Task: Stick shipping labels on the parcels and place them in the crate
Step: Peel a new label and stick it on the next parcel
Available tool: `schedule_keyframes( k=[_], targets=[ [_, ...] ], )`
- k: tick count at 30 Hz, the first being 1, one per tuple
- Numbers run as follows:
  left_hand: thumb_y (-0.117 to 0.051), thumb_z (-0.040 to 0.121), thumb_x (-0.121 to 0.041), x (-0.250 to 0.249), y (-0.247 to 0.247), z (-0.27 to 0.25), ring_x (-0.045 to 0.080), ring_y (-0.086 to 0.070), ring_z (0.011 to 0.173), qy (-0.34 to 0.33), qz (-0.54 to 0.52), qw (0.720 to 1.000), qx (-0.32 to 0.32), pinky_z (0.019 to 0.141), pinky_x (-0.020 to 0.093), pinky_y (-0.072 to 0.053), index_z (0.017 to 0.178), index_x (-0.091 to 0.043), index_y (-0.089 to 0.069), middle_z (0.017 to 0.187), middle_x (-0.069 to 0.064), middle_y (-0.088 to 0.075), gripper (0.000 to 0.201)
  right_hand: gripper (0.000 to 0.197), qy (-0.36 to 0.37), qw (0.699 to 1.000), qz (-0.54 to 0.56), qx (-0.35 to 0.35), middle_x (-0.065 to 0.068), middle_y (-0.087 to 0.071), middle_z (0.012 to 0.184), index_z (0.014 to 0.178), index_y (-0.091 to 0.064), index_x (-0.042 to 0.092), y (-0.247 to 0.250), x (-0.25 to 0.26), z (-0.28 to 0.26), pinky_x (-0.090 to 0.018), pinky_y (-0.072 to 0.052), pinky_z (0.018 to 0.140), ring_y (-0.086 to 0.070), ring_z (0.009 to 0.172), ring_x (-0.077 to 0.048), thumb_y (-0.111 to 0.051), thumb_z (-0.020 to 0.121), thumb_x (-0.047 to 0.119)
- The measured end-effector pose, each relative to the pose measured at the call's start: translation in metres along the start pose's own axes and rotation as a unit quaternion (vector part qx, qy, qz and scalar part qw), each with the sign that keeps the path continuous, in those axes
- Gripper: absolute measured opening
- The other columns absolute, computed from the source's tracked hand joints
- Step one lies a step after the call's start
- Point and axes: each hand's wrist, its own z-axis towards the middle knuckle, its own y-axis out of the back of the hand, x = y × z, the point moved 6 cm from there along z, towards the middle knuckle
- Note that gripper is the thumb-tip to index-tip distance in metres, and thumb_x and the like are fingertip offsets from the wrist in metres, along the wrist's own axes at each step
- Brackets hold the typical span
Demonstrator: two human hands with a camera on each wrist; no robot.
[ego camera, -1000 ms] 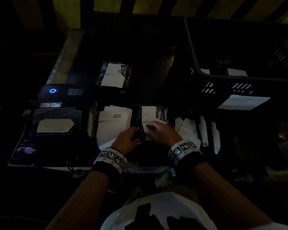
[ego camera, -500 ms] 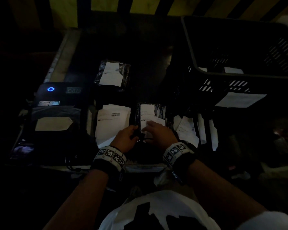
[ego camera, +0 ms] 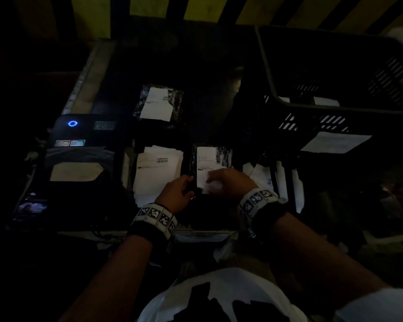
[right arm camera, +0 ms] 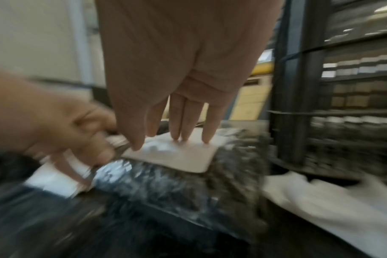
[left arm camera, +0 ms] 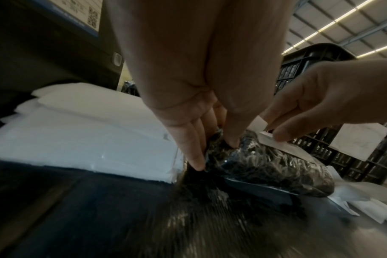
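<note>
A black plastic-wrapped parcel lies in the middle of the dark table with a white shipping label on top. My left hand pinches the parcel's near left edge; in the left wrist view its fingers curl round the crinkled wrap. My right hand lies on the label's near end. In the right wrist view its straight fingers press down on the label. The black crate stands at the right and holds labelled parcels.
Another labelled parcel lies further back. A stack of white labels sits left of my hands, with a black label printer beyond it. Loose backing strips lie by the crate's foot.
Both hands stay on the same parcel. My right fingers have shifted slightly over the near end of the label.
</note>
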Motion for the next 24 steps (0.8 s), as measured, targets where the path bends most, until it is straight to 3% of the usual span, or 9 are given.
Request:
schedule_keyframes(
  k=[4,7,9,11,13,15,17,20,24],
  targets=[
    [-0.058,0.090,-0.013,-0.002,-0.002,-0.004,0.023,-0.048,0.128,-0.007,-0.022,1.000,-0.004,0.096,0.022,-0.037,0.130,-0.009,-0.045,0.141,0.005,-0.047,0.042,0.046,-0.035,0.998,0.011,-0.057,0.004,-0.050,0.141,0.125,-0.059,0.027,0.009,-0.024,-0.022,-0.031,-0.040,0.105,-0.047,0.131,-0.017,-0.070,0.081,0.036],
    [-0.057,0.089,-0.014,-0.003,-0.002,-0.006,0.026,-0.050,0.125,-0.016,-0.016,1.000,-0.004,0.098,0.026,-0.040,0.131,-0.008,-0.043,0.139,0.010,-0.049,0.045,0.050,-0.038,0.998,-0.046,-0.019,0.004,-0.039,0.150,0.129,-0.056,0.027,0.005,-0.032,-0.029,-0.031,-0.038,0.105,-0.040,0.136,-0.017,-0.071,0.081,0.034],
    [-0.058,0.088,-0.014,-0.008,-0.004,-0.008,0.029,-0.053,0.120,-0.016,-0.010,1.000,-0.001,0.093,0.024,-0.040,0.130,-0.008,-0.042,0.133,0.013,-0.053,0.046,0.051,-0.030,0.996,-0.078,-0.009,0.003,-0.035,0.153,0.130,-0.055,0.026,0.005,-0.030,-0.032,-0.031,-0.037,0.106,-0.038,0.137,-0.019,-0.071,0.082,0.031],
    [-0.061,0.086,-0.017,-0.013,-0.008,-0.009,0.030,-0.055,0.115,-0.013,-0.017,1.000,0.001,0.089,0.025,-0.042,0.130,-0.010,-0.038,0.125,0.013,-0.057,0.050,0.051,-0.019,0.995,-0.096,-0.008,0.000,-0.037,0.151,0.130,-0.055,0.023,0.006,-0.026,-0.032,-0.032,-0.037,0.105,-0.041,0.135,-0.021,-0.071,0.081,0.029],
    [-0.069,0.081,-0.023,-0.017,-0.013,-0.008,0.027,-0.053,0.120,-0.013,-0.029,0.999,0.002,0.095,0.028,-0.043,0.138,-0.013,-0.029,0.132,0.009,-0.053,0.071,0.051,-0.012,0.995,-0.102,-0.006,-0.004,-0.043,0.147,0.127,-0.056,0.019,0.008,-0.023,-0.030,-0.034,-0.039,0.103,-0.046,0.131,-0.025,-0.072,0.080,0.029],
    [-0.076,0.074,-0.031,-0.018,-0.019,-0.003,0.024,-0.041,0.133,-0.003,-0.034,0.999,0.010,0.108,0.032,-0.037,0.148,-0.018,-0.011,0.149,0.004,-0.035,0.099,0.050,-0.005,0.993,-0.116,0.003,-0.005,-0.046,0.144,0.127,-0.056,0.017,0.010,-0.019,-0.029,-0.033,-0.039,0.102,-0.048,0.128,-0.025,-0.071,0.081,0.030],
    [-0.078,0.071,-0.038,-0.016,-0.022,0.002,0.023,-0.029,0.140,0.016,-0.022,1.000,0.012,0.114,0.039,-0.031,0.150,-0.021,0.000,0.156,0.004,-0.019,0.113,0.046,0.008,0.991,-0.130,0.019,-0.007,-0.047,0.143,0.127,-0.055,0.015,0.011,-0.015,-0.028,-0.034,-0.039,0.102,-0.049,0.127,-0.027,-0.067,0.085,0.028],
    [-0.079,0.070,-0.037,-0.012,-0.022,0.003,0.023,-0.030,0.140,0.032,-0.013,0.999,-0.004,0.113,0.042,-0.033,0.150,-0.024,-0.001,0.157,0.005,-0.020,0.113,0.040,0.012,0.989,-0.140,0.050,-0.009,-0.046,0.142,0.127,-0.057,0.014,0.011,-0.013,-0.027,-0.036,-0.043,0.101,-0.052,0.123,-0.029,-0.061,0.089,0.025],
    [-0.078,0.074,-0.030,-0.014,-0.022,0.000,0.023,-0.035,0.137,0.036,-0.007,0.999,-0.025,0.112,0.034,-0.034,0.150,-0.021,-0.006,0.155,0.005,-0.025,0.105,0.031,0.025,0.985,-0.155,0.077,-0.012,-0.052,0.131,0.114,-0.065,0.012,0.008,-0.014,-0.022,-0.038,-0.047,0.092,-0.057,0.113,-0.034,-0.060,0.086,0.024]
  ],
)
